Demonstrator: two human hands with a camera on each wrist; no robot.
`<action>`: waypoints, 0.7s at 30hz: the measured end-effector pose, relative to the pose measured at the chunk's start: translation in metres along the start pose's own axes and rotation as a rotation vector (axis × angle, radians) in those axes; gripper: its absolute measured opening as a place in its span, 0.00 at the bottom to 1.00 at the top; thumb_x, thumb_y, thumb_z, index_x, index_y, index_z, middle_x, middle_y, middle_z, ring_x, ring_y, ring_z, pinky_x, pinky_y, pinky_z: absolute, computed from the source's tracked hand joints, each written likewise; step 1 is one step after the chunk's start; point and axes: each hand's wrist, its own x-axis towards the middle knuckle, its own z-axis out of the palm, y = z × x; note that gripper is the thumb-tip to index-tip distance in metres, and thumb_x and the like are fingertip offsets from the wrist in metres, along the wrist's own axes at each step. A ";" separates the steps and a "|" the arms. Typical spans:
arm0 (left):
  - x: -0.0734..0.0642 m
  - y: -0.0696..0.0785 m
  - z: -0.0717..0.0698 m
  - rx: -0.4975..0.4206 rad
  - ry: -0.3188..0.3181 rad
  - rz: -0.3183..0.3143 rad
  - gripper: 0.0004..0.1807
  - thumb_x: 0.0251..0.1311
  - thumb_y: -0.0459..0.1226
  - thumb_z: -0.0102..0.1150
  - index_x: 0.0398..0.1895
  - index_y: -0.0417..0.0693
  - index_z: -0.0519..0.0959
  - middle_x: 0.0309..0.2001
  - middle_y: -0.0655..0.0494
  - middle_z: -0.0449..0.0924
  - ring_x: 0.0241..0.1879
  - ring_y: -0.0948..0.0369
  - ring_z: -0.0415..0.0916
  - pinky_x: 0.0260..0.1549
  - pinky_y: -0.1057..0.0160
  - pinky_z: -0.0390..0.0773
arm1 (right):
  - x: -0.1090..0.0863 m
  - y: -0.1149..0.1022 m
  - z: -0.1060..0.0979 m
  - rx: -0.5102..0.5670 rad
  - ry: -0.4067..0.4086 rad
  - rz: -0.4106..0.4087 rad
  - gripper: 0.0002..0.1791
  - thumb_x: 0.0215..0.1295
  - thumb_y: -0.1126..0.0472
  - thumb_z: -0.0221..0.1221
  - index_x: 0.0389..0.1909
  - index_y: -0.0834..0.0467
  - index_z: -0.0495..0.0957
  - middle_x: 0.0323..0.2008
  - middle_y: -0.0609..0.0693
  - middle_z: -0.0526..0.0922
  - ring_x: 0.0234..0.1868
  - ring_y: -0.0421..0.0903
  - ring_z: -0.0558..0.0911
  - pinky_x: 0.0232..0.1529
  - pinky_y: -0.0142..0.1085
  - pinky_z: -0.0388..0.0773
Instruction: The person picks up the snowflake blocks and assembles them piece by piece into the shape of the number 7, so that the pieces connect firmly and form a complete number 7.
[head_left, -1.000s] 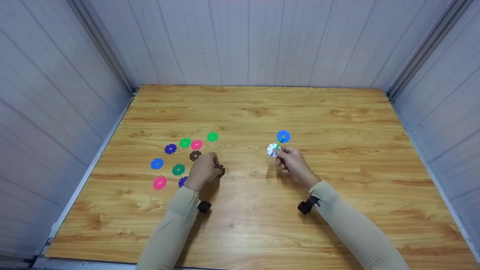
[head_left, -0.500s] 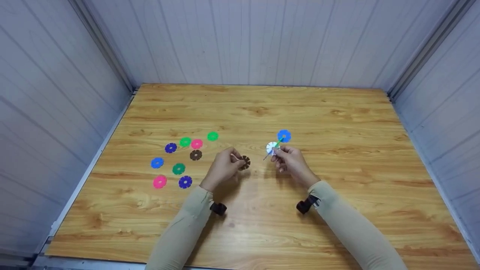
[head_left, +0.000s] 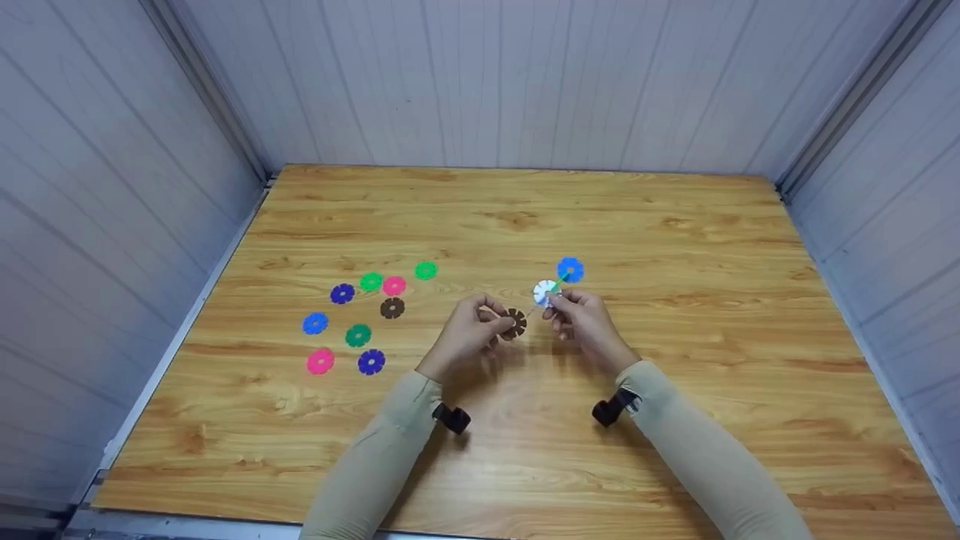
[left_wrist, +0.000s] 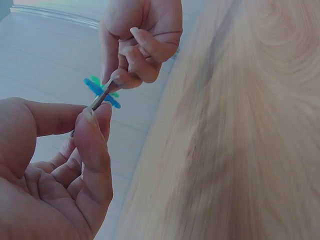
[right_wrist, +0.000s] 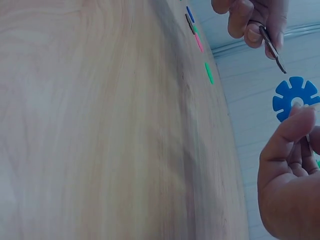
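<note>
In the head view my left hand [head_left: 463, 330] pinches a brown notched plastic disc [head_left: 517, 323] by its edge, between thumb and fingers. My right hand [head_left: 589, 324], just to its right, pinches a joined group of notched discs. Its nearer disc [head_left: 543, 291] shines white with glare in the head view. A green disc seen edge-on [head_left: 562, 280] runs from there to a blue disc [head_left: 571, 269]. In the right wrist view a blue disc [right_wrist: 295, 95] stands above the right thumb. The brown disc [right_wrist: 272, 49] is edge-on there, its tip close above the blue rim.
Several loose notched discs lie flat on the wooden table [head_left: 675, 247] at the left, among them a pink disc [head_left: 320, 361], a purple disc [head_left: 371, 361], a brown disc [head_left: 392, 307] and a green disc [head_left: 426, 270]. Pale panel walls [head_left: 480, 82] stand behind and at both sides.
My left hand has lifted the brown disc from beside the loose discs and carried it right, close to the right hand. The right hand has stayed nearly in place with its joined discs.
</note>
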 end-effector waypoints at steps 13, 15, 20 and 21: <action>0.002 -0.005 0.011 -0.234 0.037 -0.061 0.07 0.65 0.27 0.60 0.36 0.36 0.71 0.30 0.38 0.84 0.20 0.56 0.80 0.15 0.66 0.78 | -0.002 0.001 0.003 -0.101 -0.036 -0.018 0.10 0.75 0.61 0.55 0.34 0.63 0.75 0.24 0.52 0.81 0.18 0.39 0.74 0.15 0.28 0.69; 0.003 -0.005 0.014 -0.258 0.063 -0.064 0.06 0.65 0.27 0.60 0.36 0.36 0.71 0.30 0.39 0.83 0.20 0.56 0.81 0.15 0.66 0.78 | -0.003 0.000 0.003 -0.118 -0.054 -0.036 0.12 0.76 0.61 0.53 0.33 0.65 0.74 0.23 0.52 0.80 0.17 0.39 0.73 0.14 0.27 0.67; 0.002 -0.003 0.021 -0.229 0.112 -0.040 0.06 0.63 0.27 0.61 0.35 0.35 0.72 0.29 0.41 0.83 0.19 0.58 0.80 0.16 0.64 0.80 | -0.003 -0.001 0.004 -0.136 -0.042 -0.059 0.14 0.77 0.61 0.51 0.31 0.66 0.71 0.19 0.50 0.75 0.14 0.38 0.68 0.12 0.26 0.61; 0.002 -0.003 0.022 -0.221 0.122 -0.032 0.06 0.63 0.26 0.61 0.35 0.35 0.72 0.29 0.41 0.83 0.19 0.58 0.80 0.17 0.64 0.80 | -0.003 -0.001 0.005 -0.136 -0.033 -0.060 0.14 0.77 0.61 0.52 0.30 0.66 0.71 0.18 0.49 0.74 0.14 0.37 0.67 0.12 0.26 0.61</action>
